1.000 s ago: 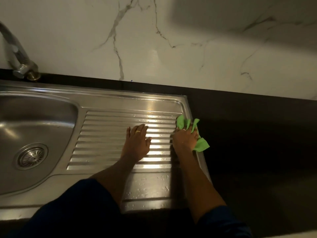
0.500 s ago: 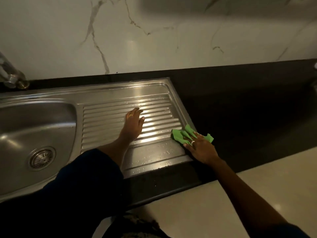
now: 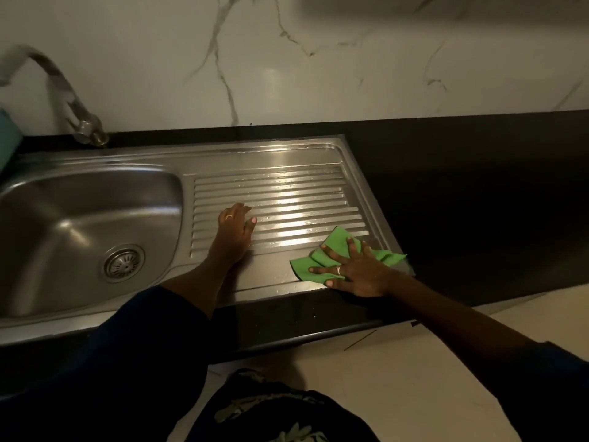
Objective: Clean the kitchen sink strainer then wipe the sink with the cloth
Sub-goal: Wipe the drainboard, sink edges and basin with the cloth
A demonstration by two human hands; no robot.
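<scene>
A steel sink (image 3: pixel 95 173) has a bowl on the left and a ribbed drainboard (image 3: pixel 287 193) on the right. The round strainer (image 3: pixel 123 264) sits in the bowl's drain. A green cloth (image 3: pixel 322 261) lies flat on the drainboard's front right corner, with my right hand (image 3: pixel 353 271) pressed on it, fingers spread. My left hand (image 3: pixel 232 232) rests flat on the ribs to the left, holding nothing.
A curved tap (image 3: pixel 73 113) stands at the back left by the marble wall (image 3: pixel 318 59). Dark countertop (image 3: pixel 478 199) extends right of the sink. A teal object (image 3: pixel 8 135) shows at the left edge. Pale floor (image 3: pixel 398 378) lies below the counter edge.
My right hand has slid the green cloth from the drainboard's right rim toward the front corner and spread it flatter. My left hand has stayed on the ribs.
</scene>
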